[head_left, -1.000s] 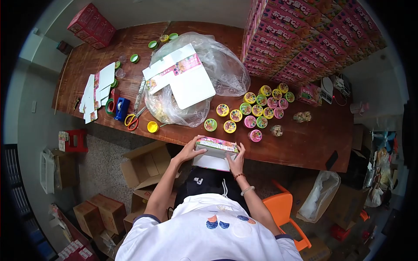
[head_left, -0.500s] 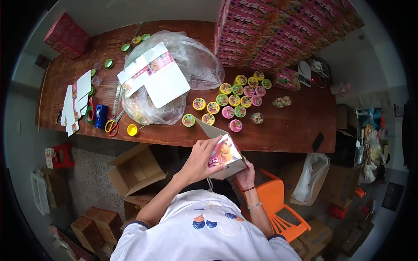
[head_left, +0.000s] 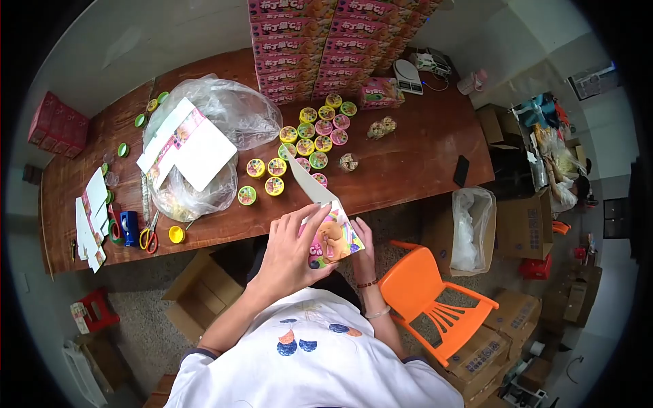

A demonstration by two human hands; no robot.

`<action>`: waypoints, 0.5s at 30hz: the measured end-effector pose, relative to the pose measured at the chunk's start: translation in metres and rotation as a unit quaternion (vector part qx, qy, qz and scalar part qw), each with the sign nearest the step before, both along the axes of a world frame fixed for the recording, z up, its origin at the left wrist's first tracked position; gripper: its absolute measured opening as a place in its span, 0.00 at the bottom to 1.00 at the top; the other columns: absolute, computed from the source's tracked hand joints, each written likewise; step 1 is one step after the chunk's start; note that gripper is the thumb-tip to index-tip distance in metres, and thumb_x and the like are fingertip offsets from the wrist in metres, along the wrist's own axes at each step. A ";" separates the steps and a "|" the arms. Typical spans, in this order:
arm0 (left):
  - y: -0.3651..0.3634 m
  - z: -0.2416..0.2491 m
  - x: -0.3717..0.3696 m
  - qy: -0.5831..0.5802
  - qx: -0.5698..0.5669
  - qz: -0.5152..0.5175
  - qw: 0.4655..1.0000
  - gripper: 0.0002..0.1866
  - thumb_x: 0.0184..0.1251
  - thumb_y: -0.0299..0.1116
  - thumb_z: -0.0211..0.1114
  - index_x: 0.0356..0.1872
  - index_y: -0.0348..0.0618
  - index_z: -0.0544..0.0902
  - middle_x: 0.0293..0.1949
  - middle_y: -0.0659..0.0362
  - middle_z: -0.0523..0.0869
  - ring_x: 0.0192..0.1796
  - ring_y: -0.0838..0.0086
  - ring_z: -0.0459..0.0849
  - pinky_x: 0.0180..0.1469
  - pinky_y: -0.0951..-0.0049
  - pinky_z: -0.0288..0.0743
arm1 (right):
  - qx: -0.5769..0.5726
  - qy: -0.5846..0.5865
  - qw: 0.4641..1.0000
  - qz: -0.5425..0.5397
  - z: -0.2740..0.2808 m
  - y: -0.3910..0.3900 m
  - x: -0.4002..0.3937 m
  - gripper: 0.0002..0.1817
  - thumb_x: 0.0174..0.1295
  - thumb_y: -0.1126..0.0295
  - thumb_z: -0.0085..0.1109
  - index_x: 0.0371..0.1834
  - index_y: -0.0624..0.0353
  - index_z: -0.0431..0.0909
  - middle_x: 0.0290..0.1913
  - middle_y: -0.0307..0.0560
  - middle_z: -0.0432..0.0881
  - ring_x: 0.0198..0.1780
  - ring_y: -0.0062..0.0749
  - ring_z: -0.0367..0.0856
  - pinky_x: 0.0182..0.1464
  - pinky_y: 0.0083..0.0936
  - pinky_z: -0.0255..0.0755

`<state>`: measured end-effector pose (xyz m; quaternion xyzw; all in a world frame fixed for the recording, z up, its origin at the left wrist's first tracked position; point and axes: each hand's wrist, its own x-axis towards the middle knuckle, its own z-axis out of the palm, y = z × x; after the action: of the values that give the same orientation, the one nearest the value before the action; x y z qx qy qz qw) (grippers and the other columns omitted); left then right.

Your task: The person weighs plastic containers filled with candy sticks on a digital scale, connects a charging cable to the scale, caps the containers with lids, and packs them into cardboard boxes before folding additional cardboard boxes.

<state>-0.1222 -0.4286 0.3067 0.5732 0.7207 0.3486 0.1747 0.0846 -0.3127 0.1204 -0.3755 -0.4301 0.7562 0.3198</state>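
Observation:
A pink printed cardboard box [head_left: 335, 239] is held in front of my body, just off the table's front edge. Its long grey-white flap [head_left: 309, 178] stands up, pointing toward the table. My left hand [head_left: 289, 246] is closed around the near left side, fingers over the top edge. On the far right side my right hand [head_left: 364, 246] grips the box, its fingers partly hidden behind it. Beyond the flap, several round tubs [head_left: 305, 129] with yellow, green and pink lids are grouped on the table. The inside of the box is hidden.
Flat white-and-pink cartons [head_left: 204, 151] lie on a clear plastic bag [head_left: 255, 122] on the wooden table [head_left: 408, 160]. Scissors [head_left: 149, 236] and a blue tape dispenser [head_left: 129, 228] are at left. Stacked pink boxes [head_left: 306, 47] rise behind. An orange chair [head_left: 415, 282] stands at right.
My view has swung rightward, so the table's contents appear further left. The box has been turned, showing its printed face at another angle; both hands still hold it.

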 end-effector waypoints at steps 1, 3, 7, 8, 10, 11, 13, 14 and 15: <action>0.000 0.001 0.005 0.024 0.002 0.022 0.999 0.57 0.44 0.39 0.85 0.79 0.47 0.66 0.71 0.50 0.73 0.68 0.53 0.74 0.67 0.52 0.69 | 0.091 -0.034 0.995 -0.012 0.008 0.003 0.000 0.29 0.77 0.70 0.56 0.78 0.66 0.64 0.77 0.56 0.70 0.81 0.42 0.65 0.83 0.40 0.54; -0.001 0.003 0.014 0.015 -0.001 0.040 0.999 0.56 0.44 0.39 0.85 0.79 0.46 0.66 0.71 0.50 0.73 0.68 0.53 0.74 0.67 0.52 0.69 | 0.216 -0.042 0.975 -0.015 0.048 0.011 -0.002 0.26 0.75 0.69 0.61 0.73 0.70 0.71 0.73 0.58 0.74 0.78 0.43 0.69 0.81 0.41 0.60; -0.002 0.005 0.025 0.004 0.017 0.054 0.998 0.56 0.45 0.41 0.85 0.79 0.47 0.65 0.70 0.48 0.72 0.67 0.51 0.74 0.65 0.53 0.68 | 0.359 0.035 0.932 -0.019 0.110 0.000 -0.007 0.21 0.73 0.69 0.65 0.63 0.73 0.78 0.63 0.61 0.81 0.68 0.48 0.80 0.73 0.41 0.72; 0.000 0.008 0.027 0.007 0.025 0.057 0.998 0.56 0.45 0.40 0.85 0.79 0.47 0.65 0.70 0.48 0.72 0.67 0.51 0.74 0.65 0.52 0.68 | 0.345 0.055 0.936 -0.032 0.119 -0.007 -0.009 0.21 0.72 0.70 0.66 0.62 0.73 0.78 0.62 0.62 0.81 0.66 0.48 0.81 0.72 0.40 0.73; 0.003 0.016 0.028 0.016 0.037 0.053 0.998 0.56 0.45 0.40 0.85 0.79 0.47 0.65 0.69 0.48 0.72 0.67 0.51 0.74 0.64 0.52 0.68 | 0.360 0.039 0.928 -0.086 0.121 -0.015 -0.014 0.19 0.71 0.74 0.67 0.61 0.71 0.78 0.60 0.61 0.83 0.64 0.45 0.83 0.69 0.38 0.76; 0.004 0.019 0.029 0.019 0.041 0.051 0.998 0.56 0.44 0.40 0.85 0.79 0.46 0.66 0.69 0.48 0.72 0.67 0.51 0.74 0.64 0.52 0.68 | 0.358 0.051 0.926 -0.112 0.121 -0.018 -0.016 0.18 0.71 0.75 0.68 0.60 0.71 0.78 0.60 0.61 0.83 0.63 0.45 0.83 0.68 0.39 0.76; 0.007 0.025 0.029 0.018 0.048 0.044 0.998 0.56 0.44 0.40 0.85 0.79 0.46 0.66 0.69 0.47 0.72 0.67 0.51 0.73 0.64 0.52 0.68 | 0.376 0.045 0.918 -0.122 0.126 -0.017 -0.015 0.15 0.71 0.76 0.68 0.57 0.68 0.79 0.58 0.60 0.85 0.62 0.46 0.84 0.67 0.39 0.77; 0.008 0.027 0.030 0.017 0.050 0.039 0.998 0.56 0.44 0.40 0.85 0.79 0.47 0.66 0.69 0.47 0.72 0.67 0.50 0.73 0.64 0.52 0.68 | 0.388 0.042 0.913 -0.123 0.127 -0.016 -0.015 0.14 0.71 0.76 0.67 0.56 0.68 0.79 0.58 0.61 0.85 0.62 0.47 0.84 0.66 0.39 0.77; 0.009 0.029 0.030 0.018 0.052 0.037 0.998 0.56 0.44 0.40 0.85 0.79 0.46 0.66 0.69 0.47 0.72 0.67 0.50 0.73 0.64 0.52 0.68 | 0.400 0.039 0.907 -0.124 0.128 -0.014 -0.014 0.13 0.71 0.76 0.67 0.56 0.67 0.80 0.58 0.61 0.85 0.62 0.47 0.84 0.66 0.40 0.77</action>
<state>-0.0924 -0.4195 0.3361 0.5606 0.7255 0.3812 0.1187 0.0706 -0.3269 0.2484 -0.2368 -0.6338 0.4887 0.5508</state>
